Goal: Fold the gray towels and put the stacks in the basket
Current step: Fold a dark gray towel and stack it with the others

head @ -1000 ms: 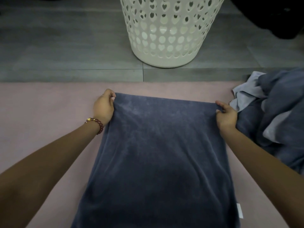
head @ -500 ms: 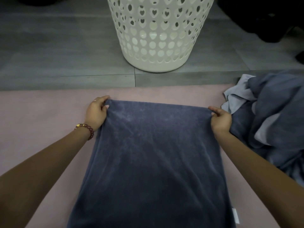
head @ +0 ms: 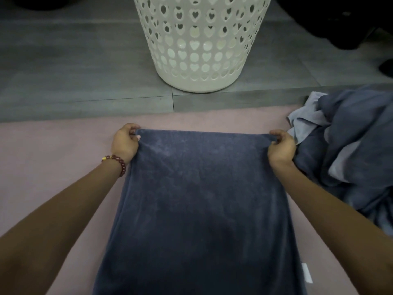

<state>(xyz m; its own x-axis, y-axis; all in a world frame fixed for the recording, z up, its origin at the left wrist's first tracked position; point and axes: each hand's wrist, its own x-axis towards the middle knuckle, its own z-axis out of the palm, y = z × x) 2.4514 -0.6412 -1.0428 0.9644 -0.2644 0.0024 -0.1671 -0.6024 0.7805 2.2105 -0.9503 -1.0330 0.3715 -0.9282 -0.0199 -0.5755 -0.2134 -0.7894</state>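
Because the towel [head: 202,199] is soft, limp and light, grip it at its far corners; it lies flat on the mat [head: 53,150]. Left hand [head: 125,143] pinches the 10 o'clock corner, right hand [head: 280,147] the 2 o'clock corner. Pile [head: 350,145] crowds 3 o'clock, just beside the right hand. Basket [head: 200,50] stands at 12 o'clock, apart.

We lose rim of basket [head: 200,50] past top edge. Near end of towel [head: 202,209] runs off bottom edge; towel pile [head: 357,156] cut by right edge. Upper right, dark shape [head: 340,22]: we cannot identify. Lower right, tag [head: 306,272] too small to read.
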